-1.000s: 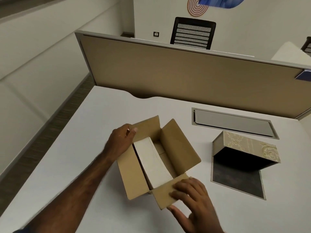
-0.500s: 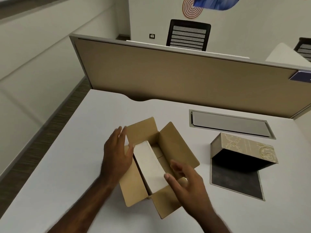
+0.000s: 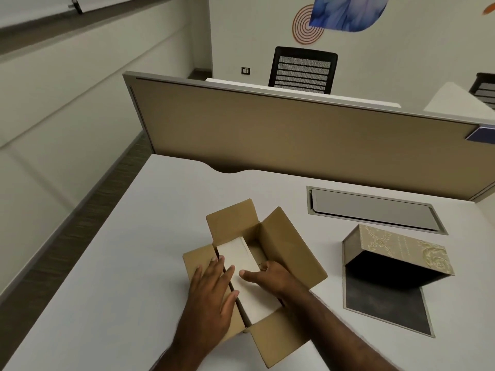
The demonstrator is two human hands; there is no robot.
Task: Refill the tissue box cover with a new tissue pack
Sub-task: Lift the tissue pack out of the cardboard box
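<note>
Cardboard box (image 3: 284, 253) near tabletop (image 3: 112, 263) front edge | both hands' grip wide, flanking white tissue pack (image 3: 249, 279) | left hand (image 3: 214, 287) | right hand (image 3: 270, 277)

Desk: white desk (image 3: 112, 263) with a curved notch at its far edge and a grey cable hatch (image 3: 372, 208) set flush in the top.
Partition: tan fabric divider (image 3: 294, 135) with a grey frame, standing along the desk's far edge.
Seating: black mesh-back chair (image 3: 304, 69) beyond the divider; a second chair (image 3: 484, 89) at the right edge.
Walls: off-white; a wall graphic (image 3: 345, 12) of orange rings and a blue shape.
Floor: dark striped carpet (image 3: 53, 263) left of the desk.
</note>
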